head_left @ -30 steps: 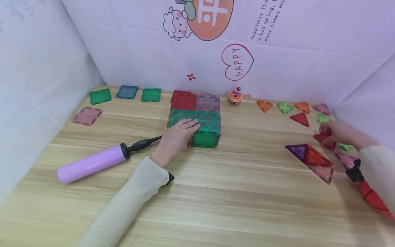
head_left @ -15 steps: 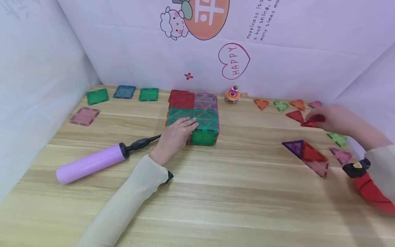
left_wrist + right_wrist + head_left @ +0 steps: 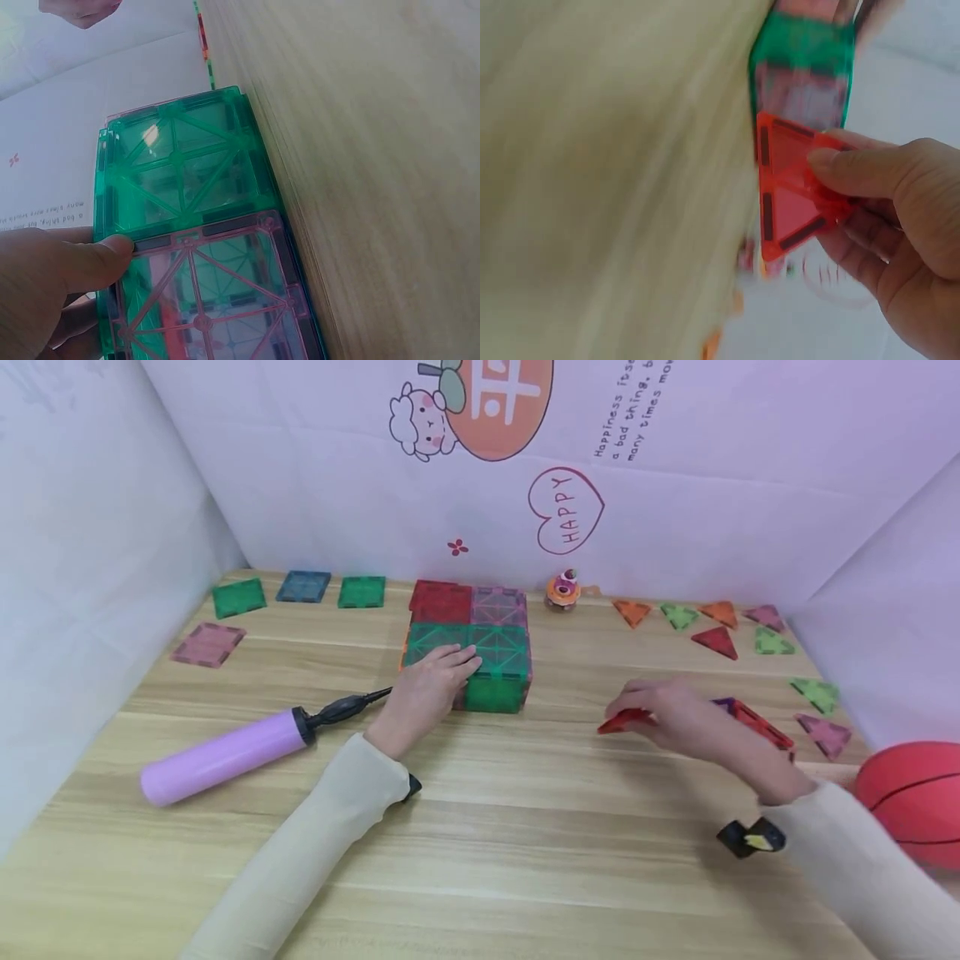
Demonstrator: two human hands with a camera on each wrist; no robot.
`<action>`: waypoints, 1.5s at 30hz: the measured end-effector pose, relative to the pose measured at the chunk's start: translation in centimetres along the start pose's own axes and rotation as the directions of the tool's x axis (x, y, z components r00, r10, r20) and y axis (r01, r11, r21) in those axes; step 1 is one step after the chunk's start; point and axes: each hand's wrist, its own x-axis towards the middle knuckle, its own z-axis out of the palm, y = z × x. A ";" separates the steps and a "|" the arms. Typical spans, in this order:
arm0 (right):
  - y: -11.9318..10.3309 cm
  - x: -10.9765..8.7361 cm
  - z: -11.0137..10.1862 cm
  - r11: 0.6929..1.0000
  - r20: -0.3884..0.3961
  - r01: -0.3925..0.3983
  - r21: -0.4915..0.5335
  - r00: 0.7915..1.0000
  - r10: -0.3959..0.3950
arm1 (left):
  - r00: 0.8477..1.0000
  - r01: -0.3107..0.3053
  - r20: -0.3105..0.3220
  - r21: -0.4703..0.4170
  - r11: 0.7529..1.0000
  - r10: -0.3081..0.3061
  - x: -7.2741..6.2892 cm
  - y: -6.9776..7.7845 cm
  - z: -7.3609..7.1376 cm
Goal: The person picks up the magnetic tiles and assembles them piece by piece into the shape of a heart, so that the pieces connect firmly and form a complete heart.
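Note:
A box-like structure of clear coloured magnetic tiles point(image 3: 497, 695) stands in the middle of the table, with green tiles on its near top and front. My left hand point(image 3: 429, 693) holds its near edge, fingers over the top and thumb on the front; in the left wrist view the thumb point(image 3: 105, 259) touches where a green and a pink tile meet. My right hand point(image 3: 671, 714) is in the air to the structure's right, pinching a red triangular magnetic tile point(image 3: 787, 187) between thumb and fingers. Part of that tile is hidden by the hand.
Triangular tiles point(image 3: 716, 642) lie scattered at the right, partly behind the right arm. Several square tiles point(image 3: 303, 585) lie back left. A purple hand pump point(image 3: 225, 756) lies front left, its nozzle near the left hand. A red ball point(image 3: 911, 802) sits right; a small toy figure point(image 3: 563, 591) stands back.
The right hand has carried the red triangular tile from the group at the right edge leftward toward the structure. The left hand has stayed on the structure.

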 end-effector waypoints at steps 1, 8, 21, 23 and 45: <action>-0.5 0.4 0.6 1.000 -0.004 0.006 0.018 1.000 -0.006 | 1.000 0.001 0.002 0.001 1.000 -0.001 0.0 0.0 0.0; -3.5 2.3 4.3 0.991 -0.052 0.000 0.136 0.999 0.008 | 1.000 0.006 -0.001 0.013 1.000 -0.006 0.0 0.2 0.1; -6.4 3.3 6.7 0.954 -0.072 -0.036 0.298 0.996 0.060 | 1.000 0.007 -0.029 0.026 1.000 -0.007 -0.5 0.8 0.5; -6.7 3.3 6.9 0.949 -0.064 -0.054 0.311 0.995 0.078 | 0.999 0.003 -0.040 0.043 0.999 -0.001 -0.6 0.8 0.6; -6.8 3.5 8.1 0.917 -0.132 -0.128 0.378 0.973 0.190 | 0.971 -0.165 -0.181 -0.033 0.986 0.156 -0.5 1.9 0.6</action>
